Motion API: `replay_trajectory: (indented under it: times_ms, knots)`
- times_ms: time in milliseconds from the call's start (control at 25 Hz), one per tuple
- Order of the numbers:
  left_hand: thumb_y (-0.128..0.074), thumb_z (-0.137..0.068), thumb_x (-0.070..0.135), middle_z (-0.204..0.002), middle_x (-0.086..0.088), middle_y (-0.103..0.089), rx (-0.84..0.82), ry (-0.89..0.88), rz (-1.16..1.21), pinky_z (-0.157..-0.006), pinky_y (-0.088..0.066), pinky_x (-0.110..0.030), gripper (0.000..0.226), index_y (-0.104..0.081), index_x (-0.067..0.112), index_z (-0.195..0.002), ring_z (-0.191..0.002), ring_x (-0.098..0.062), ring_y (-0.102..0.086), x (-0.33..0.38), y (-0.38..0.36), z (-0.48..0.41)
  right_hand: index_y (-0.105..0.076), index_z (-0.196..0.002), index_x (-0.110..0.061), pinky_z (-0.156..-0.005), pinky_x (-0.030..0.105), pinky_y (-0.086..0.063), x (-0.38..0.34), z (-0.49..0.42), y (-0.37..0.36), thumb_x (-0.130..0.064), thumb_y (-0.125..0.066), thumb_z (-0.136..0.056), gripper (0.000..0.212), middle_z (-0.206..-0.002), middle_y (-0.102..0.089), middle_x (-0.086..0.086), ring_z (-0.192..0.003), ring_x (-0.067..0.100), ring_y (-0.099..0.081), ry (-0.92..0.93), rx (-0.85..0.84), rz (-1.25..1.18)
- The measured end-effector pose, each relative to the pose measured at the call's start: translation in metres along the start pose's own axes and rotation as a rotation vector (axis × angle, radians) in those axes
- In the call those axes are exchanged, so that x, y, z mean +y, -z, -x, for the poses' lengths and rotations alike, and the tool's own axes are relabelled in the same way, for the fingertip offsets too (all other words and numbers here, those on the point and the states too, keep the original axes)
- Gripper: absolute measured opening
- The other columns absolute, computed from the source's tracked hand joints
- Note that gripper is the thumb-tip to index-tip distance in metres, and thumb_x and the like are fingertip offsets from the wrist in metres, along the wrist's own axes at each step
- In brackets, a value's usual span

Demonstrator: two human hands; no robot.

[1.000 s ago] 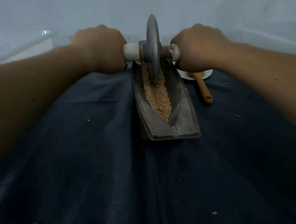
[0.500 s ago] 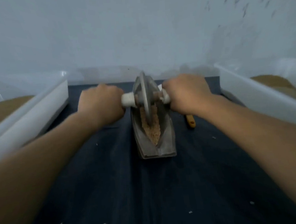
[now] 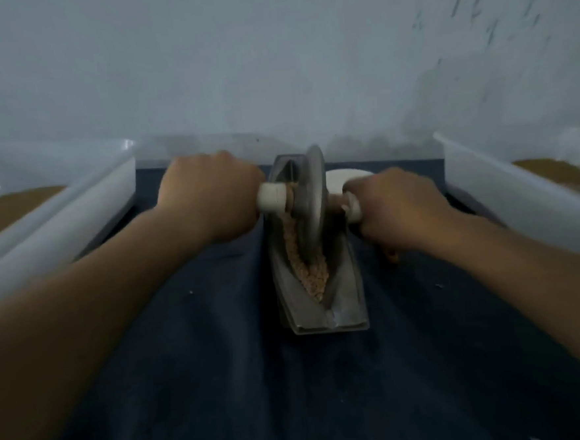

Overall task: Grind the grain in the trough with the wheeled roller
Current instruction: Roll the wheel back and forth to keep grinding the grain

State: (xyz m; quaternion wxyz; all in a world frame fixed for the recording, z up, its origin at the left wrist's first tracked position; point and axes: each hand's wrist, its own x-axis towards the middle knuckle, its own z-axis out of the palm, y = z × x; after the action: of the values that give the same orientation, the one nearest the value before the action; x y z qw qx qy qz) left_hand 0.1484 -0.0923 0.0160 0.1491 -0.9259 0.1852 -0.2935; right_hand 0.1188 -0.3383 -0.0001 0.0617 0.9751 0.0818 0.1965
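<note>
left hand (image 3: 211, 197) and right hand (image 3: 399, 208) clench one roller (image 3: 312, 197) in one trough (image 3: 345, 295) of seemingly crushed grain (image 3: 315, 280).

The right grip (image 3: 401, 208) hides most of the white dish (image 3: 342, 178) and nearly all of an orange handle (image 3: 392, 256)

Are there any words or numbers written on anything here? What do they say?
None can be read.
No words, numbers or labels show on the trough, the roller, the white tubs or the dark cloth.
The dark marks on the wall look like scuffs, not letters.
The picture is a bit blurred, so tiny print could be missed.
</note>
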Motion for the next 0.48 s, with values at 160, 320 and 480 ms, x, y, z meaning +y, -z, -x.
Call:
replay_trajectory:
  times_ms: [160, 320, 480]
  knots:
    - [-0.061, -0.083, 0.033, -0.085, -0.010, -0.062, 0.033, 0.093, 0.004, -0.059, -0.037, -0.034, 0.013, -0.066, 0.027, -0.094, -0.073, -0.035, -0.063, -0.004, -0.032, -0.037, -0.054, -0.085, -0.021, -0.050, 0.027, -0.024, 0.008, -0.049, -0.030, -0.019, -0.066, -0.083, 0.013, -0.069, -0.050, 0.004, -0.063, 0.028, -0.050, 0.029, 0.259, 0.040]
    - [-0.062, -0.079, 0.027, -0.062, -0.004, -0.043, 0.115, 0.106, -0.005, -0.048, -0.022, -0.025, 0.004, -0.059, 0.025, -0.077, -0.046, -0.021, -0.035, -0.009, -0.046, -0.054, -0.044, -0.082, -0.025, -0.049, 0.025, -0.020, 0.015, -0.071, -0.044, -0.017, -0.062, -0.085, 0.020, -0.062, -0.040, 0.001, -0.056, 0.026, -0.041, -0.016, 0.336, 0.092]
    - [-0.060, -0.080, 0.032, -0.076, -0.010, -0.058, 0.105, 0.106, 0.052, -0.059, -0.035, -0.033, 0.010, -0.066, 0.027, -0.087, -0.066, -0.034, -0.059, -0.003, -0.040, -0.037, -0.046, -0.081, -0.025, -0.049, 0.024, -0.021, 0.005, -0.048, -0.034, -0.018, -0.067, -0.080, 0.023, -0.063, -0.041, -0.001, -0.059, 0.027, -0.046, -0.016, 0.289, 0.080]
